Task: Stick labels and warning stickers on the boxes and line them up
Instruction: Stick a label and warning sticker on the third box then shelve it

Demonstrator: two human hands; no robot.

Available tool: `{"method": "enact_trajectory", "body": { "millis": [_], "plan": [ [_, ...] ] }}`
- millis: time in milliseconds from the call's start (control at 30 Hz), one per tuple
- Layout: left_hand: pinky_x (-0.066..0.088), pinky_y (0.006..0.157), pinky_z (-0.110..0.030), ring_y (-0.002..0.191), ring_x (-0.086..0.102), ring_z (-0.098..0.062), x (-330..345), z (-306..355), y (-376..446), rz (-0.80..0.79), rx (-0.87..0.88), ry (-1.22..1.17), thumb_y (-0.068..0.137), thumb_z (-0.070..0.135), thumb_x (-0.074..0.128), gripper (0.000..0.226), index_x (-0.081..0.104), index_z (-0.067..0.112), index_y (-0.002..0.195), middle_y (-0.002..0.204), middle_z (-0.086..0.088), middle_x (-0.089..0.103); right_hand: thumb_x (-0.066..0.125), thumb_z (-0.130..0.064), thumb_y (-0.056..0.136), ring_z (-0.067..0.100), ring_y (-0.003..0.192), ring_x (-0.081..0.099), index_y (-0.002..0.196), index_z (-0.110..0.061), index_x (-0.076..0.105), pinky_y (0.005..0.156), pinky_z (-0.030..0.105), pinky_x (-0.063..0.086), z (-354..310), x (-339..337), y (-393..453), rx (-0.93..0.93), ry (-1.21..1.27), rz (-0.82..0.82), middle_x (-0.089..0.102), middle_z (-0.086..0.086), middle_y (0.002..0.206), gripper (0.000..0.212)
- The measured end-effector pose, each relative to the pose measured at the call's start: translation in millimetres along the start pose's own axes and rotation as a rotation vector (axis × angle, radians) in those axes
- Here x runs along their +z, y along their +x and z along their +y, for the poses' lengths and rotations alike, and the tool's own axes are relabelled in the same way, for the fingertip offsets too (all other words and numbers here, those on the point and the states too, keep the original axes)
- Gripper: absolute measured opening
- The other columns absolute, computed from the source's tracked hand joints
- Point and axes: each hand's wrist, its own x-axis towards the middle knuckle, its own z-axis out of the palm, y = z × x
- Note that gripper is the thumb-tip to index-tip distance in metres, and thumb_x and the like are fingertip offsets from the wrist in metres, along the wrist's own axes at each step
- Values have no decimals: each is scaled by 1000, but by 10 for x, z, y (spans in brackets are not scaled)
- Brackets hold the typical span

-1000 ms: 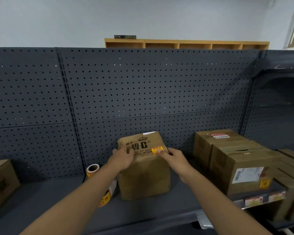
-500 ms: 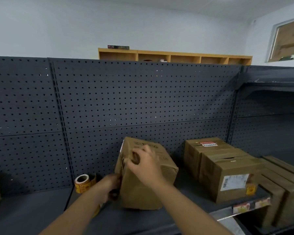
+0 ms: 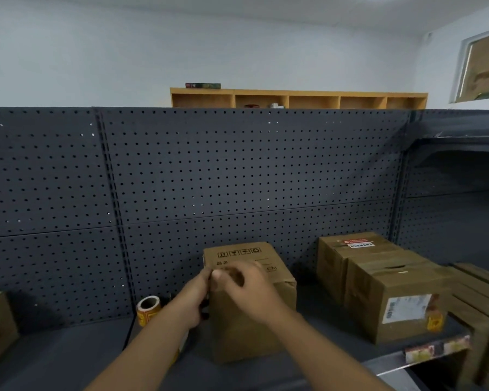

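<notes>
Both hands at the box's upper left edge

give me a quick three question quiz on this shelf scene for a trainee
1. True or false: both hands touch the middle box.
2. Where is the sticker roll? A) on the right-hand boxes B) on the shelf, left of the middle box C) in the right hand
3. What marks the top of the far right-hand box?

Key: 1 true; the left hand is at its left edge. 2 B. 3 a red and white label.
</notes>
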Motion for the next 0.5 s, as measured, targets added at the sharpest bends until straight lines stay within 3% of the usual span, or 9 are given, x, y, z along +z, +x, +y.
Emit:
{"method": "enact_trajectory", "body": {
  "millis": [67, 167, 267, 333, 400, 500],
  "plan": [
    [49, 103, -52, 111, 62, -31, 62, 42, -7, 56, 98, 110, 101, 53, 54, 45, 60, 21, 131, 120, -10, 69, 42, -79, 93, 3, 115, 54, 127, -35, 62, 99, 34, 52, 113, -139, -19, 69, 60, 217, 59, -12, 123, 59],
    [54, 101, -46, 109, 65, -26, 130, 91, 36, 6, 195, 219, 103, 41, 56, 46, 52, 18, 142, 122, -7, 69, 48, -63, 99, 12, 119, 53, 129, -30, 59, 100, 40, 52, 393, -361, -42, 174, 11, 459, 57, -11, 121, 46],
    [56, 89, -35, 111, 64, -24, 173, 103, 52, 9, 229, 275, 107, 37, 51, 50, 41, 13, 150, 132, -9, 64, 53, -65, 96, 25, 132, 50, 146, -19, 49, 108, 44, 47, 645, -500, -74, 401, 98, 384, 52, 2, 142, 69],
    [52, 82, -32, 113, 61, -25, 221, 90, 61, 20, 242, 286, 109, 37, 46, 51, 36, 12, 152, 136, -10, 60, 56, -72, 91, 27, 135, 50, 154, -16, 40, 110, 42, 44, 715, -499, -128, 559, 367, 228, 51, 6, 149, 86],
    [51, 89, -35, 117, 59, -26, 254, 68, 63, 47, 261, 306, 110, 40, 42, 49, 37, 12, 150, 137, -10, 59, 58, -79, 84, 23, 129, 55, 154, -17, 43, 108, 40, 46, 785, -465, -180, 592, 527, 148, 58, 3, 142, 94],
    [49, 103, -44, 119, 59, -27, 248, 20, 118, 55, 250, 296, 109, 46, 41, 48, 44, 17, 147, 135, -7, 61, 58, -89, 73, 18, 117, 62, 140, -24, 58, 103, 40, 51, 821, -427, -232, 522, 492, 207, 66, -3, 127, 93]
  ]
}}
